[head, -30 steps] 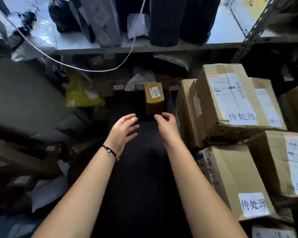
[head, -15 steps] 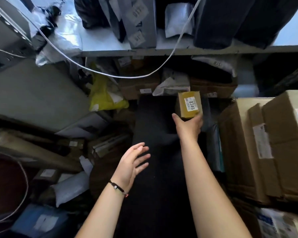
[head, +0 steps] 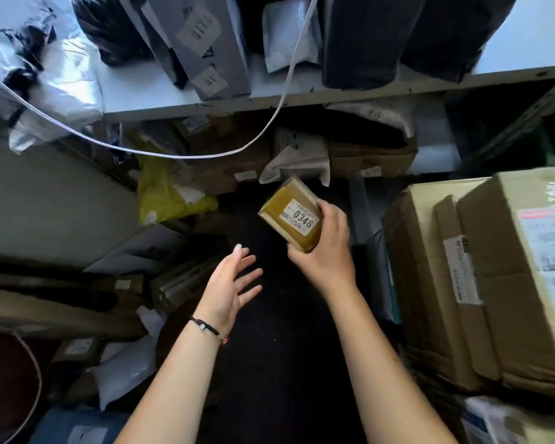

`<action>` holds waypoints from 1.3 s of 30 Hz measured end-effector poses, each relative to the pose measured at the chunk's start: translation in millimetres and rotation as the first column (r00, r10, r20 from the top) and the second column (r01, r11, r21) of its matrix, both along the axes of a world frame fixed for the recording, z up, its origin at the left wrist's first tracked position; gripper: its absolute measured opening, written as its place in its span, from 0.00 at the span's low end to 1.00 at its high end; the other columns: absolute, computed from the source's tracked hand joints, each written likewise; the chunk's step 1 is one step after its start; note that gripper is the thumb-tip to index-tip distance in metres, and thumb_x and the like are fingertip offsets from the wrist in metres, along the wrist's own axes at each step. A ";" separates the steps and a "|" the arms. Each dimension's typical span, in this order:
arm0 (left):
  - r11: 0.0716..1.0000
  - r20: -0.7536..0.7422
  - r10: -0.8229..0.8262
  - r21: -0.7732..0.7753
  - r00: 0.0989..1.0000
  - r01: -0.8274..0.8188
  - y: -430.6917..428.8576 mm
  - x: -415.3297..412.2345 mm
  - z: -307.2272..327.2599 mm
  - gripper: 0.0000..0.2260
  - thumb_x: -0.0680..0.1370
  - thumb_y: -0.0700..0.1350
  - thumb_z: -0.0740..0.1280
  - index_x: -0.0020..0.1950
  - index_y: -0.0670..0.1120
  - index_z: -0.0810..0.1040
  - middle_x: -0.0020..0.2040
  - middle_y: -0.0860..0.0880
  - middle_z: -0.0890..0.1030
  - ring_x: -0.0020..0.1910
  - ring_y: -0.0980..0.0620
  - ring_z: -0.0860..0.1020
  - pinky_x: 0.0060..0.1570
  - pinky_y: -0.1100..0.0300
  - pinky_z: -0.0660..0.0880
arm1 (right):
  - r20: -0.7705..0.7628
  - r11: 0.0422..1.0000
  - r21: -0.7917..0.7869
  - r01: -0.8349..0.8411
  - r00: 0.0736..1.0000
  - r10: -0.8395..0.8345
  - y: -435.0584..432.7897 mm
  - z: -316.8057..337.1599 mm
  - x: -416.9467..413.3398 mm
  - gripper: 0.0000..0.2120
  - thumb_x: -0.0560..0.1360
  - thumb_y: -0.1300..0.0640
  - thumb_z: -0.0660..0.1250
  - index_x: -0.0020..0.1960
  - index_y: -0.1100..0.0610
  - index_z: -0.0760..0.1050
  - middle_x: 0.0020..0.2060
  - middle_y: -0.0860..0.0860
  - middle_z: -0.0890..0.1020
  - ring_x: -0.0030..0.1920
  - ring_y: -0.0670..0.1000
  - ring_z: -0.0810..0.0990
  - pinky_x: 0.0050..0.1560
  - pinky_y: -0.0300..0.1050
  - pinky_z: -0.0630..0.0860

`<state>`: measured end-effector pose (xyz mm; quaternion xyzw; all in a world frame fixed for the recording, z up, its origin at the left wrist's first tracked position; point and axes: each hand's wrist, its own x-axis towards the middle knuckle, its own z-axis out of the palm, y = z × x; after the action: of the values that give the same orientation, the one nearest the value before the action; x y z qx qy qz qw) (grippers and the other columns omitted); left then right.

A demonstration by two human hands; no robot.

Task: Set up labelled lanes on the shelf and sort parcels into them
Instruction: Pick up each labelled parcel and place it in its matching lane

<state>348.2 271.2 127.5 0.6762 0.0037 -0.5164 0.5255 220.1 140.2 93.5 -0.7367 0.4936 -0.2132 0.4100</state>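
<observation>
My right hand (head: 326, 248) grips a small brown parcel (head: 290, 205) with a white label reading 0346, holding it tilted above the dark floor strip. Just left and below it, my left hand (head: 229, 285) hangs with fingers spread and holds nothing; a dark bracelet circles that wrist. The metal shelf (head: 334, 94) runs across the top, carrying grey and black mailer bags with number labels. More parcels sit in the dim space beneath it.
Large cardboard boxes (head: 481, 283) stack on the right. A yellow bag (head: 167, 197), flat boxes and white mailers pile on the left. A white cable (head: 205, 153) droops in front of the shelf. A dark floor strip (head: 285, 363) runs between the piles.
My right hand reached the 0346 parcel, took hold of it and lifted it off the floor, tilting it toward me. My left hand stayed open beside it. The view shifted left.
</observation>
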 end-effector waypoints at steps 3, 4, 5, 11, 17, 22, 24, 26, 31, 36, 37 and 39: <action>0.998 -0.006 0.043 -0.035 0.999 -0.043 -9.3 -0.6 16.7 0.35 0.70 0.66 0.63 0.74 0.52 0.67 0.68 0.50 0.74 0.63 0.47 0.78 0.58 0.46 0.78 | -0.076 0.975 -0.160 -0.156 0.987 0.145 17.9 12.0 -15.1 0.43 0.68 0.56 0.78 0.74 0.44 0.56 0.76 0.49 0.55 0.77 0.55 0.56 0.57 0.52 0.79; 0.997 -0.001 0.047 -0.057 0.999 -0.047 -9.9 -0.2 25.1 0.37 0.69 0.67 0.64 0.75 0.52 0.65 0.68 0.49 0.74 0.63 0.47 0.78 0.58 0.45 0.78 | -0.081 0.963 -0.207 -0.175 0.984 0.161 20.8 17.9 -19.9 0.44 0.68 0.57 0.78 0.74 0.43 0.56 0.77 0.50 0.54 0.78 0.56 0.55 0.53 0.54 0.82; 0.996 0.008 0.049 -0.077 0.999 -0.048 -9.8 0.2 33.1 0.39 0.68 0.68 0.65 0.76 0.54 0.64 0.69 0.49 0.73 0.63 0.46 0.78 0.59 0.44 0.78 | -0.078 0.951 -0.250 -0.180 0.983 0.166 23.2 23.7 -23.3 0.44 0.67 0.58 0.79 0.73 0.43 0.57 0.77 0.51 0.54 0.78 0.56 0.54 0.50 0.55 0.83; 0.985 0.089 -0.081 -0.144 0.993 0.093 9.1 2.1 79.6 0.39 0.65 0.71 0.65 0.73 0.57 0.66 0.68 0.50 0.75 0.64 0.46 0.77 0.60 0.43 0.77 | -0.008 0.879 -0.453 -0.150 0.986 0.164 55.0 67.2 -28.2 0.45 0.64 0.71 0.74 0.71 0.43 0.61 0.77 0.51 0.52 0.79 0.55 0.51 0.53 0.51 0.78; 0.925 0.116 -0.274 -0.241 0.955 0.295 54.3 2.0 128.4 0.31 0.71 0.70 0.59 0.69 0.56 0.76 0.62 0.50 0.82 0.57 0.50 0.79 0.58 0.48 0.73 | 0.103 0.787 -0.613 -0.066 0.981 0.163 107.0 108.7 -21.0 0.50 0.59 0.78 0.71 0.72 0.43 0.63 0.76 0.53 0.56 0.77 0.57 0.59 0.61 0.54 0.79; 0.881 0.140 -0.321 -0.320 0.937 0.350 93.5 15.5 160.6 0.30 0.69 0.61 0.70 0.69 0.52 0.76 0.62 0.48 0.82 0.56 0.49 0.80 0.67 0.41 0.70 | 0.184 0.805 -0.594 -0.005 0.973 0.142 158.0 126.1 -18.8 0.52 0.64 0.73 0.71 0.76 0.39 0.54 0.80 0.46 0.46 0.80 0.44 0.48 0.63 0.47 0.74; 0.855 0.146 -0.340 -0.363 0.929 0.370 110.7 14.4 165.9 0.31 0.67 0.61 0.70 0.69 0.54 0.74 0.64 0.48 0.81 0.60 0.46 0.78 0.69 0.38 0.66 | 0.239 0.861 -0.506 0.041 0.966 0.095 174.6 132.5 -30.9 0.48 0.69 0.62 0.72 0.79 0.40 0.48 0.81 0.45 0.43 0.80 0.42 0.45 0.70 0.41 0.67; 0.834 0.148 -0.357 -0.394 0.922 0.386 121.6 8.5 170.7 0.32 0.66 0.61 0.70 0.69 0.54 0.74 0.64 0.48 0.81 0.61 0.46 0.78 0.69 0.38 0.66 | 0.283 0.870 -0.479 0.115 0.959 0.029 185.2 138.1 -44.0 0.43 0.74 0.53 0.68 0.80 0.44 0.46 0.82 0.52 0.47 0.81 0.45 0.45 0.77 0.40 0.57; 0.754 0.126 -0.445 -0.482 0.887 0.447 143.5 -27.4 170.5 0.34 0.64 0.58 0.74 0.69 0.51 0.75 0.63 0.46 0.82 0.53 0.51 0.82 0.54 0.53 0.78 | 0.369 0.925 -0.248 0.287 0.911 -0.184 221.1 157.7 -91.4 0.37 0.79 0.56 0.68 0.80 0.44 0.51 0.79 0.44 0.57 0.76 0.47 0.64 0.72 0.54 0.70; 0.690 0.039 -0.590 -0.494 0.806 0.529 176.8 -63.0 140.7 0.42 0.53 0.62 0.82 0.64 0.51 0.79 0.61 0.45 0.83 0.50 0.51 0.83 0.47 0.55 0.79 | 0.472 0.911 0.036 0.411 0.797 -0.378 263.5 155.7 -155.7 0.24 0.76 0.44 0.58 0.72 0.38 0.62 0.73 0.43 0.67 0.66 0.39 0.73 0.71 0.52 0.70; 0.685 0.031 -0.607 -0.487 0.794 0.542 179.2 -69.8 137.7 0.45 0.52 0.62 0.83 0.66 0.50 0.77 0.61 0.45 0.83 0.50 0.51 0.83 0.48 0.54 0.79 | 0.514 0.902 0.128 0.412 0.750 -0.416 270.2 154.4 -166.9 0.25 0.74 0.37 0.59 0.70 0.36 0.64 0.73 0.45 0.69 0.67 0.43 0.74 0.72 0.55 0.70; 0.645 0.049 -0.655 -0.483 0.754 0.592 179.8 -84.7 139.4 0.48 0.53 0.61 0.83 0.70 0.50 0.73 0.62 0.45 0.82 0.50 0.51 0.83 0.51 0.51 0.77 | 0.614 0.879 0.332 0.342 0.629 -0.477 281.3 154.8 -184.2 0.34 0.66 0.25 0.65 0.68 0.37 0.69 0.71 0.48 0.73 0.67 0.50 0.77 0.68 0.56 0.74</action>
<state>263.6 451.0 266.9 0.4518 -0.3208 -0.6932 0.4608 35.9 421.5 248.3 -0.4332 0.4809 -0.5084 0.5679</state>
